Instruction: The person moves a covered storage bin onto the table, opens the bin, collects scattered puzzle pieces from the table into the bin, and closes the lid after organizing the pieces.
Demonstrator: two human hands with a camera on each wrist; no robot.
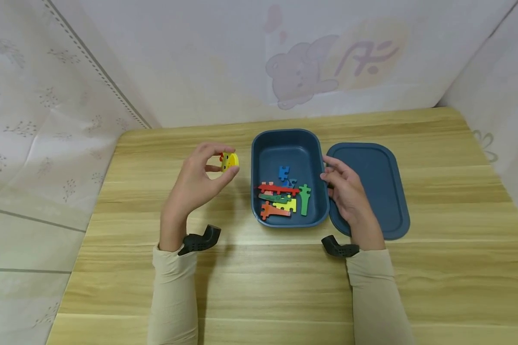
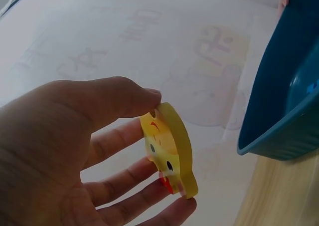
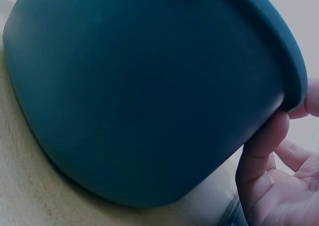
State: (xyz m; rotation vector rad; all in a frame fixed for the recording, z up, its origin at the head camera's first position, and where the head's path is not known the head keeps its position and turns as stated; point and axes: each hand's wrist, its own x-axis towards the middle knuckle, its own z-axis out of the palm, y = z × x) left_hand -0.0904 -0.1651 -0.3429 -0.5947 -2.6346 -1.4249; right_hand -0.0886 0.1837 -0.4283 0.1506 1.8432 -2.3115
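My left hand (image 1: 200,177) pinches a thick yellow puzzle piece (image 2: 169,148) between thumb and fingers, to the left of a blue box (image 1: 259,213). A cartoon face with dark eyes and a red patch shows on that piece. At the box's right side, my right hand (image 1: 347,191) holds the rim with thumb and fingers. Several puzzle pieces lie loose in the near half of the box, among them a red strip (image 1: 278,189), a green piece (image 1: 304,199), an orange piece (image 1: 274,210) and a blue piece (image 1: 283,173).
A flat blue lid (image 1: 380,191) lies on the wooden table (image 1: 263,287) right of the box, partly under my right hand and wrist. Pale printed cloth (image 1: 198,62) hangs behind the table. Each wrist wears a black camera mount (image 1: 200,239).
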